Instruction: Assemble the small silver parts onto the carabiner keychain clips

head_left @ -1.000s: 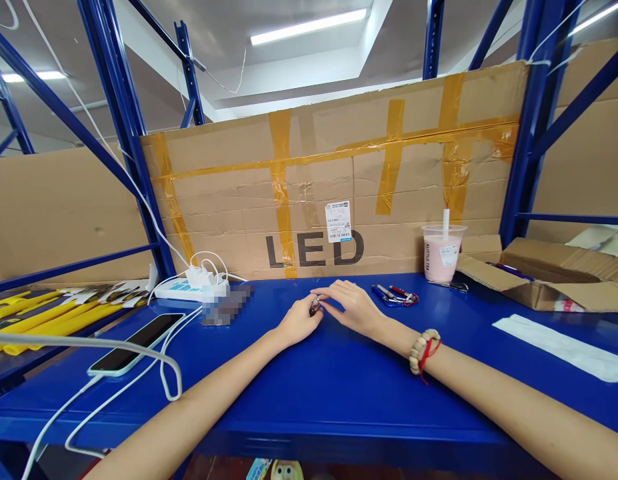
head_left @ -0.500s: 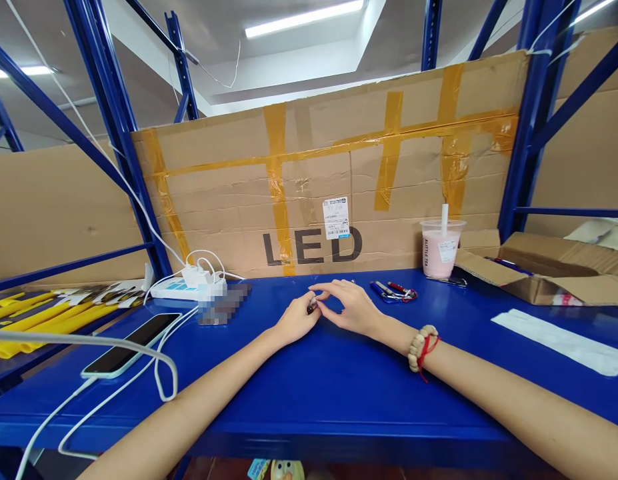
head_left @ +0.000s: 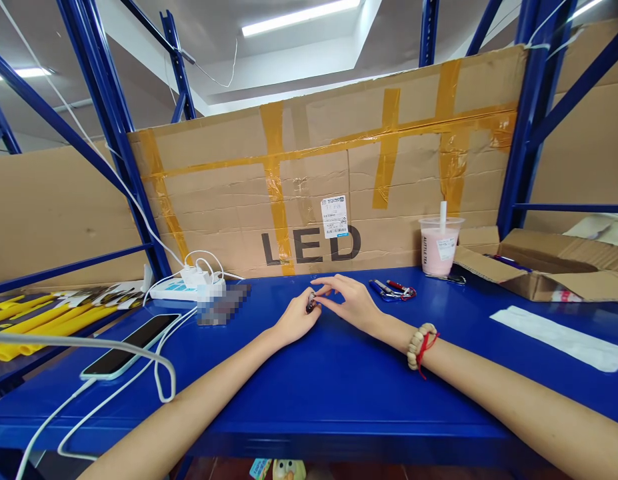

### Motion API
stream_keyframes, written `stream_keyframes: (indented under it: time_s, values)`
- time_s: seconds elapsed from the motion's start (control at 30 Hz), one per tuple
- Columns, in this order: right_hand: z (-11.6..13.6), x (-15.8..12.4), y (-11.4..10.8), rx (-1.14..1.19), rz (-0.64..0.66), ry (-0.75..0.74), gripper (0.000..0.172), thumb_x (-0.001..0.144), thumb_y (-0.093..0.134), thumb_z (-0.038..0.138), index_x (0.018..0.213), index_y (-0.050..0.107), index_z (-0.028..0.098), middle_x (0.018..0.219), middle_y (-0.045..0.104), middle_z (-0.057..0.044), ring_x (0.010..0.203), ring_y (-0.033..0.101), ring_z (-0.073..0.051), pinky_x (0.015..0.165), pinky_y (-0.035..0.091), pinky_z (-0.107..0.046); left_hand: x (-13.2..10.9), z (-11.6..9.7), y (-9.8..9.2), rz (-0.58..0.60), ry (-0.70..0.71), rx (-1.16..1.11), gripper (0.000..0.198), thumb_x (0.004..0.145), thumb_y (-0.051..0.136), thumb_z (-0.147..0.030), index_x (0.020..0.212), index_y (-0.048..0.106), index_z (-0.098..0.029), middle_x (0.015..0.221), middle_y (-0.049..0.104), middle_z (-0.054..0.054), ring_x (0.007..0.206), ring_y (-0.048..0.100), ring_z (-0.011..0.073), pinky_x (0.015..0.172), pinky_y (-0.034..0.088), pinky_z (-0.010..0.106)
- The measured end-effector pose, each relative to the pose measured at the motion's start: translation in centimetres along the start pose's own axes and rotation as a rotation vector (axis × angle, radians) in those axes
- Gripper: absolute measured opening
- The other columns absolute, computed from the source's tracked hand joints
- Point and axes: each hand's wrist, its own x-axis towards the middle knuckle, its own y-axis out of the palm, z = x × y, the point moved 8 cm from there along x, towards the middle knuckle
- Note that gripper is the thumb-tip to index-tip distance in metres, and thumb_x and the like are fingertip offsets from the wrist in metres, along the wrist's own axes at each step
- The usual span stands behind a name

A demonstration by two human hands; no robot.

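Note:
My left hand (head_left: 295, 317) is closed around a small dark object with a shiny metal part (head_left: 311, 303); most of it is hidden by the fingers, so its kind cannot be made out. Bent over it from the right, my right hand (head_left: 349, 303) brings thumb and forefinger together at its upper end. A beaded bracelet with a red string (head_left: 421, 348) circles the right wrist. Just beyond the right hand lie several red, blue and silver carabiners (head_left: 393, 290) on the blue shelf (head_left: 309, 393).
At the back right stand a cup of pink drink with a straw (head_left: 440, 247) and an open cardboard box (head_left: 549, 267), with a white strip (head_left: 559, 337) before them. Left are a phone (head_left: 131, 347), white cables (head_left: 113, 398) and a power strip (head_left: 186, 287). Taped cardboard (head_left: 219, 200) forms the back.
The right thumb and forefinger have shifted slightly at the dark object, and more of its metal part shows. Both hands otherwise stay in place; the view has tilted a little.

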Motion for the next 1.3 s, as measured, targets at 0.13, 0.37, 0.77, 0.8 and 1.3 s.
stream_keyframes:
  time_s: [0.13,0.37,0.77,0.8,1.3]
  values:
    - [0.2,0.0,0.1,-0.020,0.029,-0.016,0.028,0.082,0.057,0.028,0.109,0.055,0.023,0.087,0.066,-0.001,0.079,0.060,-0.014,0.074,0.048,-0.028,0.0,0.0,0.1,0.010,0.021,0.013,0.005,0.076,0.041,-0.015,0.076,0.039,-0.019,0.065,0.045,-0.004,0.058,0.042,0.0112,0.055,0.033,0.024]
    - [-2.1,0.0,0.0,-0.214,0.080,0.165,0.032,0.082,0.053,0.036,0.110,0.054,0.021,0.098,0.062,-0.004,0.092,0.056,-0.017,0.080,0.044,-0.031,0.1,0.1,-0.3,-0.038,-0.021,-0.006,0.014,0.078,0.040,-0.020,0.069,0.030,-0.020,0.060,0.037,-0.006,0.055,0.034,0.0100,0.054,0.030,0.023]
    - [-12.6,-4.4,-0.1,-0.481,0.454,0.715,0.060,0.079,0.041,0.059,0.122,0.054,0.020,0.134,0.045,-0.012,0.125,0.035,-0.030,0.099,0.027,-0.049,-0.1,0.0,0.2,0.070,-0.037,0.057,0.015,0.079,0.039,-0.023,0.068,0.028,-0.021,0.060,0.036,-0.006,0.055,0.036,0.0104,0.055,0.030,0.023]
    - [-12.9,-4.6,0.0,-0.468,0.473,0.719,0.062,0.079,0.039,0.061,0.124,0.053,0.020,0.136,0.043,-0.011,0.127,0.033,-0.030,0.100,0.025,-0.049,-0.1,0.1,0.2,0.068,-0.033,0.057,0.015,0.079,0.039,-0.023,0.068,0.028,-0.021,0.060,0.036,-0.006,0.055,0.036,0.0105,0.056,0.030,0.023]
    - [-13.8,-4.7,2.0,-0.424,0.574,0.568,0.065,0.083,0.027,0.064,0.124,0.053,0.022,0.137,0.042,-0.008,0.131,0.028,-0.027,0.105,0.017,-0.047,-0.1,0.3,0.4,0.057,-0.032,0.060,0.010,0.078,0.041,-0.021,0.070,0.035,-0.020,0.063,0.043,-0.006,0.057,0.041,0.0102,0.057,0.033,0.023]
